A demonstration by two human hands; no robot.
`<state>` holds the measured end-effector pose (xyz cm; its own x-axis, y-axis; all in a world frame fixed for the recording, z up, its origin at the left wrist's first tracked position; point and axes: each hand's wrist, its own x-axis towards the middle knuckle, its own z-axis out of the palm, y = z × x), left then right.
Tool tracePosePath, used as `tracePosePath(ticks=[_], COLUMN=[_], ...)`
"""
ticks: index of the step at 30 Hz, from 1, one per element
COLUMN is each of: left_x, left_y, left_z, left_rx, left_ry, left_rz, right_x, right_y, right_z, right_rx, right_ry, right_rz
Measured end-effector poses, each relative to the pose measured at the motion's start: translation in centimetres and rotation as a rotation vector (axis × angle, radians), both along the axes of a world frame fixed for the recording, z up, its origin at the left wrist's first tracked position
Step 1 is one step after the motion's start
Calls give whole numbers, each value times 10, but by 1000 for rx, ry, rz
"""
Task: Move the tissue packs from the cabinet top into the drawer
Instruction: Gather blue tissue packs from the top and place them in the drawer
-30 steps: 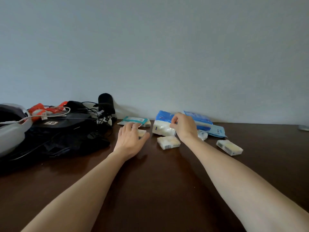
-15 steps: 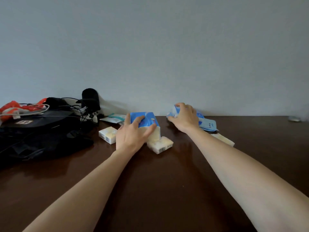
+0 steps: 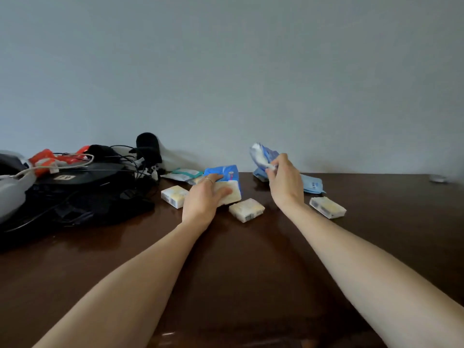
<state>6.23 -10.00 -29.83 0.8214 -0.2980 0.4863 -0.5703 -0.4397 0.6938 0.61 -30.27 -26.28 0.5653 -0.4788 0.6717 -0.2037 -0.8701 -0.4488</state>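
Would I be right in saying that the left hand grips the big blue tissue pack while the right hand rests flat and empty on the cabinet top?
Not quite. The left hand does grip the big blue tissue pack, but the head view shows the right hand raised off the cabinet top, pinching a crumpled blue wrapper pack.

Bare cabinet top lies open in front (a black bag crowds the left side)
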Motion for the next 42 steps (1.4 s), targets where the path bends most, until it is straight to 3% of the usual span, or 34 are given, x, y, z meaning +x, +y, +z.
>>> tracePosePath(ticks=[4, 9, 14, 16, 18, 21, 23, 25, 28, 30, 33, 42], left_x=[-58, -161, -288, -335, -371, -405, -419, -420, -402, -391, -381, -348], left_y=[27, 83, 153, 175, 193, 219, 239, 250, 261, 268, 269, 228], left_z=[26, 35, -14, -45, -79, -139, -176, -210, -253, -274, -295, -351], left_rx=[-300, -379, -496, -600, -837, -1038, -953, -865, -822, -810, -754, -548], left_ry=[80, -46, -67, 54, 318, 881, 1168, 1310, 1260, 1203, 1153, 1152], left_rz=[-34, -60, -126, -160, -189, -403, -462, -361, -109, 19, 105, 110], right_x=[-58, -142, -253, -300, -343, -394, -413, -416, -399, -390, -391, -415], right_y=[43, 123, 203, 229, 251, 271, 272, 260, 225, 202, 180, 161], right_z=[20, 6, -47, -78, -113, -172, -210, -245, -287, -310, -338, -363], right_rx=[179, 414, 477, 472, 468, 488, 531, 554, 544, 703, 734, 822], right_ry=[-147, -343, -559, -606, -607, -478, -309, -76, 270, 400, 524, 453], right_rz=[163, 327, 430, 503, 565, 625, 636, 554, 262, 82, -124, -83])
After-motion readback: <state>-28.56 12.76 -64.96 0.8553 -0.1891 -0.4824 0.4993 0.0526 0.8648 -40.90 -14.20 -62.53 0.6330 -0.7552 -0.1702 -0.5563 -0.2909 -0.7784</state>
